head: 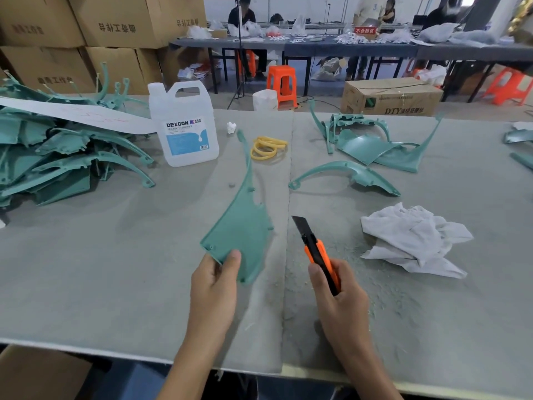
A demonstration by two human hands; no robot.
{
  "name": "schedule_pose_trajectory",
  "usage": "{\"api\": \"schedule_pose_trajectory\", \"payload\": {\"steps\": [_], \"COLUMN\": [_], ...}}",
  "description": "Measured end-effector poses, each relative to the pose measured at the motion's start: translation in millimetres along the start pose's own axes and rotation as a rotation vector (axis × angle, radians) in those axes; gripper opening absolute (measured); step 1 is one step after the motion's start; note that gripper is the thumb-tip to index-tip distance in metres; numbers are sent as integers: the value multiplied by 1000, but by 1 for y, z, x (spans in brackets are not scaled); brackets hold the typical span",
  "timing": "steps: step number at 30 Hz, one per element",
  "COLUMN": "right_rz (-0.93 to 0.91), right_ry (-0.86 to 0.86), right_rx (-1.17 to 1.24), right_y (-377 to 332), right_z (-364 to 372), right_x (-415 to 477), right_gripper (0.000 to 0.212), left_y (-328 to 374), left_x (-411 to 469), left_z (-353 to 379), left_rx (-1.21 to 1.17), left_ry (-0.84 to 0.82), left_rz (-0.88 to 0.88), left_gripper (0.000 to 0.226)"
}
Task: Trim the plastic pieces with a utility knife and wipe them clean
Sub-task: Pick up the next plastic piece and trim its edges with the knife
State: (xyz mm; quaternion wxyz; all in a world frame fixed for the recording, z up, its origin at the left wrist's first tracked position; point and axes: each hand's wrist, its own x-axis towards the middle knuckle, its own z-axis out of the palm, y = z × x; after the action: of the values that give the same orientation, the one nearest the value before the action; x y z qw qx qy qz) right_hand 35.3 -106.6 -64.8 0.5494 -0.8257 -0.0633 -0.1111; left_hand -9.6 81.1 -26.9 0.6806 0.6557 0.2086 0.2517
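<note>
Both forearms rose from the bottom edge of the frame over the grey felt-covered table. The left hand, at lower centre, pinched the broad near corner of a teal plastic piece, with the thumb flat on top and the fingers hidden beneath. From that grip the piece ran upward and narrowed to a thin curved tip near the middle of the frame.

The right hand, just right of centre, was curled round the orange-and-black handle of a utility knife. Its dark blade was extended and pointed up and left. The blade stood just beside the piece's right edge, apart from it.

One crumpled white rag lay to the right of the knife, and pale shavings were scattered on the felt around the right hand. One more teal piece lay alone above the knife. A small cluster of teal pieces, roughly three, sat further up and right. A tangled pile of teal pieces filled the left side, too many to count.

One white DEXCON jug stood in the upper centre-left. Right of it were a few yellow rubber bands and one small crumpled white wad.
</note>
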Motion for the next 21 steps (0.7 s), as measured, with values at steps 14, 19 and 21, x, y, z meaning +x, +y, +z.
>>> {"api": "schedule_pose_trajectory", "payload": {"steps": [14, 19, 21], "right_rz": [83, 257, 256], "right_ry": [-181, -345, -308], "right_rx": [28, 383, 438], "right_y": [-16, -41, -44], "right_z": [-12, 7, 6], "right_x": [7, -4, 0], "right_gripper": [26, 27, 25], "left_y": [6, 19, 22], "left_x": [-1, -21, -25], "left_z": [-10, 21, 23], "left_rx": [-77, -574, -631], "left_ry": [45, -86, -122], "left_rz": [-69, -294, -301], "left_gripper": [19, 41, 42]}}
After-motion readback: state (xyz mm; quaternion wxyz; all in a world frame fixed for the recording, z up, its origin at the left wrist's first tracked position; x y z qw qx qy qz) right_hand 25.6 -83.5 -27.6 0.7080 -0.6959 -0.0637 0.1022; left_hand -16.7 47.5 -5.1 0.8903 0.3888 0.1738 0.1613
